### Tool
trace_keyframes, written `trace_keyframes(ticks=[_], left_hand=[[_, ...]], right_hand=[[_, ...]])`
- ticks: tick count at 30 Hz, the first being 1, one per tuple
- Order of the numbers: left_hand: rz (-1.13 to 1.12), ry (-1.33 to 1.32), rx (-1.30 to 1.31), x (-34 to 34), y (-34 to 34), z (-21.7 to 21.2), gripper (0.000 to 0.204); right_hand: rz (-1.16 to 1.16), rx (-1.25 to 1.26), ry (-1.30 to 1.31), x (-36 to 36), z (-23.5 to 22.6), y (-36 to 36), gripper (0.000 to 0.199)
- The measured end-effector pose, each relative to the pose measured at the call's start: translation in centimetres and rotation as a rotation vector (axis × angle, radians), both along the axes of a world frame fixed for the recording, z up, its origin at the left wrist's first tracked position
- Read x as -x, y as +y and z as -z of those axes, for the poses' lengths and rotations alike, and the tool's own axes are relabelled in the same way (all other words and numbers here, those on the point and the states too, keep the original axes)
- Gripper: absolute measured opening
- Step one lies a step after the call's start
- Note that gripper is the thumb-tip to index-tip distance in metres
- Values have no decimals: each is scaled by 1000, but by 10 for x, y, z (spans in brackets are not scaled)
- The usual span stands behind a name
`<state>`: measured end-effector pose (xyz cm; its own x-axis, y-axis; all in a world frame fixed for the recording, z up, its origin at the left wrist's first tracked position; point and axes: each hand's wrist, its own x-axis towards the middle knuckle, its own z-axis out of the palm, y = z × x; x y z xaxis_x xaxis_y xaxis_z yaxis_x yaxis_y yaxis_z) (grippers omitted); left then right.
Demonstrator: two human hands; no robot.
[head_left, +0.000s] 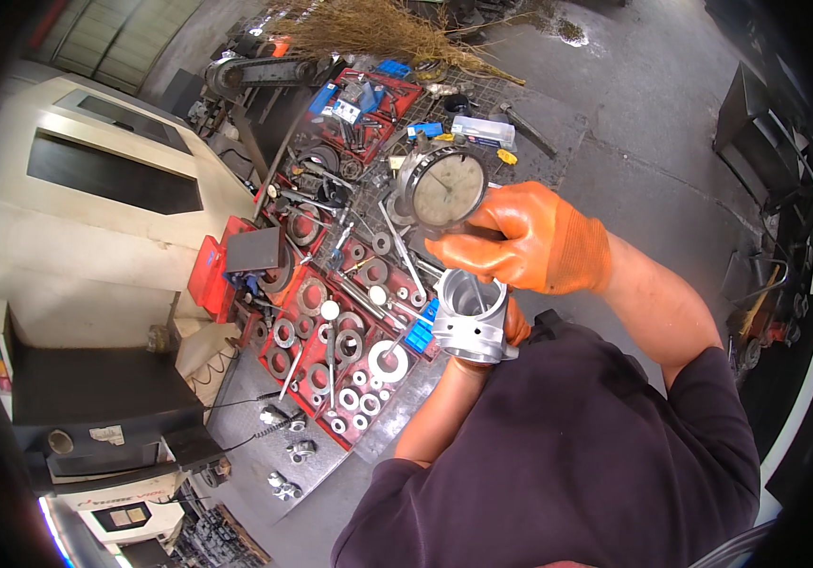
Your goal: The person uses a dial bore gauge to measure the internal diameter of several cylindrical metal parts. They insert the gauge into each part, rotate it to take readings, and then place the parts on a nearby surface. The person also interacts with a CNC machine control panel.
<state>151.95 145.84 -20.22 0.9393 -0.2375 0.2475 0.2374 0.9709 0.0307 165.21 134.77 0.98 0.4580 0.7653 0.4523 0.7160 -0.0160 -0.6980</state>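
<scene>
- Beside the tabletop's [321, 458] right edge, the gloved left hand [517, 324] wraps the metal cylinder [471, 337], mostly hidden behind it.
- Right hand [531, 241] closed below the dial gauge [446, 190], whose rod seems inside the cylinder's mouth.
- Likely step: gauging the bore; next calls for steady alignment.
- Red trays [312, 355] of rings [374, 361] crowd the tabletop's near corner, limiting set-down room.

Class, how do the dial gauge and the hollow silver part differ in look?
The dial gauge shows a flat tan face with a needle; the hollow silver part shows an open bore. The dial gauge's rim is dark; the hollow silver part's is pale. Both have round rims.
</scene>
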Motion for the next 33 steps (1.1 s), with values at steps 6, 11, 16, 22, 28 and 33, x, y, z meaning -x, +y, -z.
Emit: trace_keyframes(ticks=[6, 11, 16, 22, 28, 33], left_hand=[[-38, -15, -142, 1, 1, 0, 58], [-40, 72, -29, 4, -4, -11, 67], [4, 29, -14, 1, -1, -13, 80], [-14, 22, -89, 1, 1, -12, 86], [3, -38, -103, 0, 2, -8, 80], [4, -66, -152, -2, 2, -2, 62]], right_hand=[[-20, -58, -311, -4, 7, 0, 11], [-36, -45, -258, -3, 6, -1, 16], [-38, -87, -385, -6, 10, -1, 21], [-32, -46, -248, -5, 6, -2, 16], [-22, 23, -58, -3, 1, -3, 16], [-8, 87, 95, -2, -5, -5, 25]])
